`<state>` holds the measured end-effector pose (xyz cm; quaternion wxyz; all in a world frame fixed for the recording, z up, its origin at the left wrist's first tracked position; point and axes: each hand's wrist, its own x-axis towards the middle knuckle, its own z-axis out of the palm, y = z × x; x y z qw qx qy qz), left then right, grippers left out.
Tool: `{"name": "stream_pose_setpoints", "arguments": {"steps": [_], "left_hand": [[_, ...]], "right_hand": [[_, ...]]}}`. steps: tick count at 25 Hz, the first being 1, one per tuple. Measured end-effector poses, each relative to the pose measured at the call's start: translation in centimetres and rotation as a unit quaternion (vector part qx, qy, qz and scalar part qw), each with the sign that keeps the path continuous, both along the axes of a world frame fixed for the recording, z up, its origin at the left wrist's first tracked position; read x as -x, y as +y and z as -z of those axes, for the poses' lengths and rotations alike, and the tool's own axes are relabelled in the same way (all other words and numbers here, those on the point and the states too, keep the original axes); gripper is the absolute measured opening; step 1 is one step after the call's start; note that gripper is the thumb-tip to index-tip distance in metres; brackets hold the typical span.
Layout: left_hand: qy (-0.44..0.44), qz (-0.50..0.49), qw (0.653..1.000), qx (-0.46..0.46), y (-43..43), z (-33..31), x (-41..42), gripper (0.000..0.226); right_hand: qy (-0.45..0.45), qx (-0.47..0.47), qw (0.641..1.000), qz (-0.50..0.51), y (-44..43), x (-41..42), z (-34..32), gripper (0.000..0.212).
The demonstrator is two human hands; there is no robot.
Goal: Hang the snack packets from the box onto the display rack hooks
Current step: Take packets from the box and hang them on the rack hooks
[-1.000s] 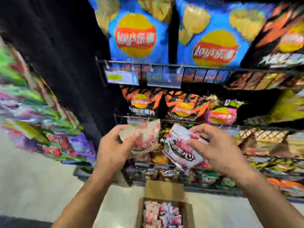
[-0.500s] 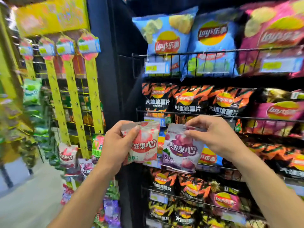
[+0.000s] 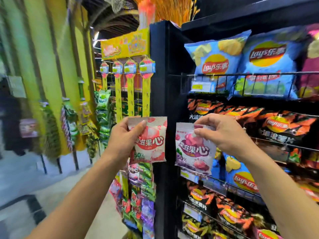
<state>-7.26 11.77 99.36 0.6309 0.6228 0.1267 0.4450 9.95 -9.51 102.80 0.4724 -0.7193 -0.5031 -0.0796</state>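
Packets: one red packet [image 3: 151,147] and one purple packet [image 3: 193,152], both held upright in the air, near each other but not touching.
Left hand [image 3: 123,138]: grips the red packet at its top left corner, thumb on the front, fingers behind.
Right hand [image 3: 224,133]: pinches the purple packet at its top edge, between thumb and curled fingers.
Red packet place: in front of the yellow display rack [image 3: 145,94], just left of the black post [image 3: 163,75].
Purple packet place: in front of the wire shelves [image 3: 259,74], right of the post.
Rack: yellow strips hang down; lower down there are hanging packets [image 3: 139,195], blurred.
Shelves: blue chip bags [image 3: 217,61] above, black and orange chip bags [image 3: 276,125] below.
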Motion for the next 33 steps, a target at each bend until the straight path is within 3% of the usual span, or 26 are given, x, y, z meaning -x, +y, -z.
{"name": "stream_pose_setpoints", "arguments": {"steps": [13, 18, 24, 33], "left_hand": [[0.006, -0.102, 0.995, -0.007, 11.6, 2.7, 12.2, 0.009], [0.019, -0.074, 0.997, 0.001, 19.2, 4.6, 16.3, 0.006], [0.049, -0.03, 0.998, 0.017, 26.3, 6.9, 19.3, 0.018], [0.081, 0.036, 0.996, 0.024, 32.6, 7.8, 16.2, 0.017]], "right_hand": [[-0.006, 0.035, 0.997, -0.068, 13.4, 9.3, 1.5, 0.015], [0.007, 0.06, 0.998, -0.027, 20.5, 13.0, 4.0, 0.012], [0.022, 0.072, 0.996, 0.039, 26.8, 16.5, 6.8, 0.013], [0.026, 0.097, 0.992, 0.076, 31.6, 15.8, 7.7, 0.004]]}}
